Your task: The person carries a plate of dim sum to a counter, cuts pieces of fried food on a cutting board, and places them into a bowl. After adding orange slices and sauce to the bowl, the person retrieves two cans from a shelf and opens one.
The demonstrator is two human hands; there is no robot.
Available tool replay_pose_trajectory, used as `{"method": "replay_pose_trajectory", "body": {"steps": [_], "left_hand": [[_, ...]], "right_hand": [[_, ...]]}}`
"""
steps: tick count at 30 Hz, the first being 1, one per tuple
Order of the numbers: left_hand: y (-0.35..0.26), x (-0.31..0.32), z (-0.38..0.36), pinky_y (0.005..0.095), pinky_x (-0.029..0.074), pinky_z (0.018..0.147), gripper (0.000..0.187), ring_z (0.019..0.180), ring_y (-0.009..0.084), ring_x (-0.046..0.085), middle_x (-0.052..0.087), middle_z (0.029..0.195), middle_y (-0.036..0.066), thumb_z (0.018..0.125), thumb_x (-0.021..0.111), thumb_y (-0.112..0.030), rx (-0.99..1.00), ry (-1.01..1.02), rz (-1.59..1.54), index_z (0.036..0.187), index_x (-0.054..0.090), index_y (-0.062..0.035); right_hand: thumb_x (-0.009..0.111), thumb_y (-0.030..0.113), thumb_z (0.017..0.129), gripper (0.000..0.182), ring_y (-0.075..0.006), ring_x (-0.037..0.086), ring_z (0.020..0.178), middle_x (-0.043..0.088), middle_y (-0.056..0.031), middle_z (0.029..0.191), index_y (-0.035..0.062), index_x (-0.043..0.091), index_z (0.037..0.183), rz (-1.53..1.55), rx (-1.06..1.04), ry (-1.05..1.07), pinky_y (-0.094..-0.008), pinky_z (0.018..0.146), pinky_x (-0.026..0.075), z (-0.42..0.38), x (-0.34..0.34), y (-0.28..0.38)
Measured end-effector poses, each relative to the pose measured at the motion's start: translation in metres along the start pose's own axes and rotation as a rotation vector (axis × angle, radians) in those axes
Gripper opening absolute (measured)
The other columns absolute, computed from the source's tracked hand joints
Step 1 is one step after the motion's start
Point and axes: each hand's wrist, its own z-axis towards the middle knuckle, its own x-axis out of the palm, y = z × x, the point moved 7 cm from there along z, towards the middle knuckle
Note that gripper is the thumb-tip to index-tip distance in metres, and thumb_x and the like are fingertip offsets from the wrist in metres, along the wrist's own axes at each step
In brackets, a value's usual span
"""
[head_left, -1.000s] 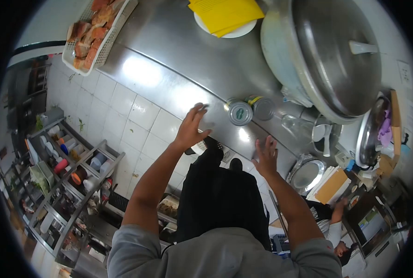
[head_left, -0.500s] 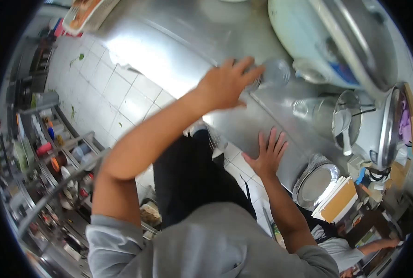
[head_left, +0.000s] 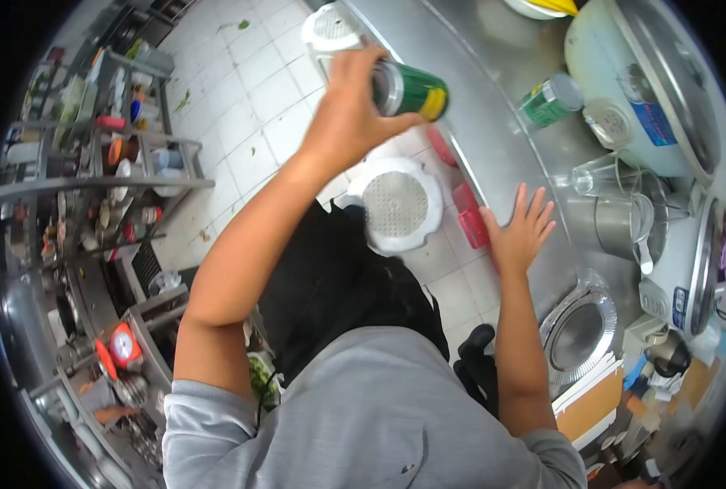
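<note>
My left hand (head_left: pixel 351 106) is wrapped around a green and yellow can (head_left: pixel 419 92) with a silver end. That can is tilted on its side in the air, beyond the counter's edge and above the tiled floor. With fingers spread, my right hand (head_left: pixel 519 230) rests at the edge of the steel counter (head_left: pixel 493 106) and holds nothing. A second green can (head_left: pixel 552 99) with a silver top stands on the counter, beside a large pale rice cooker (head_left: pixel 595 49).
A clear pitcher (head_left: pixel 603 175) and a steel pot (head_left: pixel 616 224) with a white spoon stand at right. Nearer is a foil-rimmed round tray (head_left: pixel 579 338). A white plastic stool (head_left: pixel 396 204) stands on the floor. Crowded shelves (head_left: pixel 94 187) line the left side.
My left hand has closed on one can and lifted it off the counter, out over the floor. My right hand stays spread at the counter. The camera view has turned.
</note>
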Motion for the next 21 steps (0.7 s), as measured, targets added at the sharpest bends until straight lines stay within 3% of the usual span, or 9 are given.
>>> {"method": "replay_pose_trajectory", "body": {"steps": [4, 9, 12, 17, 19, 21], "left_hand": [[0.048, -0.058, -0.066, 0.0373, 0.043, 0.091, 0.075, 0.107, 0.0294, 0.050, 0.048, 0.115, 0.017, 0.062, 0.085, -0.022, -0.206, -0.091, 0.162, 0.121, 0.045, -0.0008], [0.098, -0.104, -0.202, 0.0373, 0.039, 0.093, 0.072, 0.107, 0.0308, 0.050, 0.050, 0.114, 0.018, 0.064, 0.083, -0.023, -0.572, -0.096, 0.400, 0.120, 0.045, 0.0015], [0.127, -0.118, -0.293, 0.0389, 0.041, 0.093, 0.075, 0.107, 0.0338, 0.048, 0.045, 0.115, 0.019, 0.062, 0.084, -0.017, -0.676, -0.047, 0.464, 0.122, 0.042, 0.0018], [0.147, -0.137, -0.417, 0.0396, 0.042, 0.087, 0.075, 0.101, 0.0329, 0.047, 0.043, 0.111, 0.018, 0.063, 0.083, -0.018, -0.885, -0.050, 0.499, 0.122, 0.041, 0.0014], [0.148, -0.137, -0.448, 0.0406, 0.042, 0.084, 0.074, 0.100, 0.0331, 0.046, 0.044, 0.110, 0.018, 0.064, 0.083, -0.020, -0.946, -0.028, 0.528, 0.122, 0.042, 0.0010], [0.150, -0.133, -0.469, 0.0408, 0.040, 0.089, 0.074, 0.103, 0.0354, 0.047, 0.046, 0.111, 0.020, 0.062, 0.083, -0.020, -1.030, -0.043, 0.521, 0.121, 0.043, 0.0006]], "right_hand": [[0.065, 0.060, 0.073, 0.088, -0.0417, 0.014, 0.139, 0.020, -0.0165, 0.151, 0.0178, 0.033, 0.143, -0.038, 0.033, 0.049, -0.0572, 0.110, 0.012, 0.000, 0.000, 0.001], [0.063, 0.061, 0.074, 0.088, -0.0411, 0.014, 0.139, 0.020, -0.0162, 0.151, 0.0178, 0.032, 0.144, -0.066, 0.021, 0.042, -0.0572, 0.110, 0.012, 0.001, 0.007, 0.002], [0.061, 0.063, 0.074, 0.088, -0.0412, 0.014, 0.139, 0.020, -0.0162, 0.151, 0.0180, 0.031, 0.144, -0.101, 0.031, 0.031, -0.0571, 0.110, 0.012, 0.000, 0.007, 0.002], [0.060, 0.063, 0.075, 0.087, -0.0415, 0.015, 0.139, 0.020, -0.0166, 0.151, 0.0179, 0.031, 0.144, -0.116, 0.021, 0.018, -0.0557, 0.111, 0.011, -0.001, 0.007, 0.002], [0.060, 0.063, 0.076, 0.086, -0.0416, 0.015, 0.138, 0.020, -0.0168, 0.151, 0.0180, 0.031, 0.144, -0.118, 0.019, 0.005, -0.0551, 0.111, 0.011, 0.000, 0.006, 0.002], [0.059, 0.062, 0.076, 0.085, -0.0417, 0.015, 0.138, 0.020, -0.0171, 0.151, 0.0181, 0.032, 0.144, -0.132, 0.037, -0.017, -0.0545, 0.111, 0.011, -0.002, 0.004, -0.002]]}}
